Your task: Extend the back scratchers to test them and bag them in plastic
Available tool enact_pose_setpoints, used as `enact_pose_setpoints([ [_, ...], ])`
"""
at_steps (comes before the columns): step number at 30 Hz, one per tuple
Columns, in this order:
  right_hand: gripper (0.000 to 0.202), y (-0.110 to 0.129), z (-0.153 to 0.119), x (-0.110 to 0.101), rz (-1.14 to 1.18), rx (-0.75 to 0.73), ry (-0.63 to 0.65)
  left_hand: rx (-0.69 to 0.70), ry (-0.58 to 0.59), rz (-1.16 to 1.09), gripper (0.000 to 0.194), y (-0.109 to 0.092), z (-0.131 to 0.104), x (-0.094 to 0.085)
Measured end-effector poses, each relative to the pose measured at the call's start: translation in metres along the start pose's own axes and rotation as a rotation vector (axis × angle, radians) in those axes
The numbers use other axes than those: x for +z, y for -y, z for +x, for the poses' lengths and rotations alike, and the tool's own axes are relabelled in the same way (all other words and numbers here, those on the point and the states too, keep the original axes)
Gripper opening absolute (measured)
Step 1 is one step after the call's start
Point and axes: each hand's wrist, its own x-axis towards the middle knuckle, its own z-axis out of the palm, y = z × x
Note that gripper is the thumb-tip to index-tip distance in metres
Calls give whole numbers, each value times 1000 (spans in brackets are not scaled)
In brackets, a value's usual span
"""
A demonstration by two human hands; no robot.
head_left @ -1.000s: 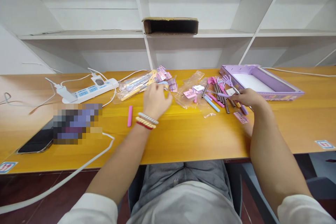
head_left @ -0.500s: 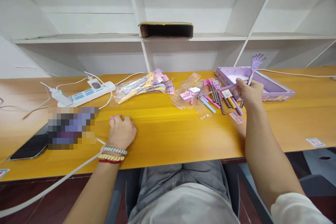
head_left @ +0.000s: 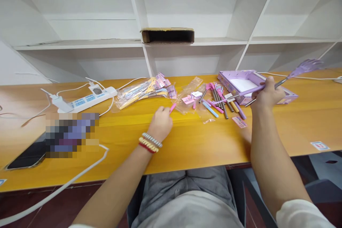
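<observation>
My left hand (head_left: 161, 124) is closed on a small pink handle (head_left: 173, 108) above the table, beside the loose plastic wrappers (head_left: 194, 84). My right hand (head_left: 268, 94) grips two purple back scratchers in front of the purple box. One, with a hand-shaped head (head_left: 306, 67) and a metal rod, points up to the right. Out to the left reaches the other one's purple handle (head_left: 251, 91), its thin end over the pile. Several metal rods with pink and blue hand-shaped heads (head_left: 219, 90) lie in that pile, among loose handles, including a light blue handle (head_left: 210, 109).
The open purple box (head_left: 237, 74) stands at the back right. Bagged back scratchers (head_left: 139, 92) lie left of the pile. Further left are a white power strip (head_left: 89, 99), a phone (head_left: 26, 155) and a white cable (head_left: 72, 176). A cardboard box (head_left: 167, 29) sits on the shelf.
My left hand has moved right across the table with the pink handle. My right hand has shifted slightly right, and the upright back scratcher has tilted over to the right.
</observation>
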Motion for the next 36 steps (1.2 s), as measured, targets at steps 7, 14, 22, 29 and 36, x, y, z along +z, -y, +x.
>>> enact_pose_setpoints([
  [7, 15, -6, -16, 19, 389, 345, 236, 236, -12, -301, 22, -56, 49, 49],
  [14, 18, -18, -27, 33, 318, 357, 627, 230, -40, -443, 16, -71, 46, 64],
  [22, 24, -10, -69, 49, 161, 231, 980, -141, -54, -1183, 41, -64, 68, 65],
  [29, 30, -12, -66, 47, -218, 43, 1013, -308, -17, -1237, 27, -36, 84, 45],
  [36, 29, -27, -52, 48, -883, -342, 679, -228, 59, -355, 25, 11, 82, 34],
])
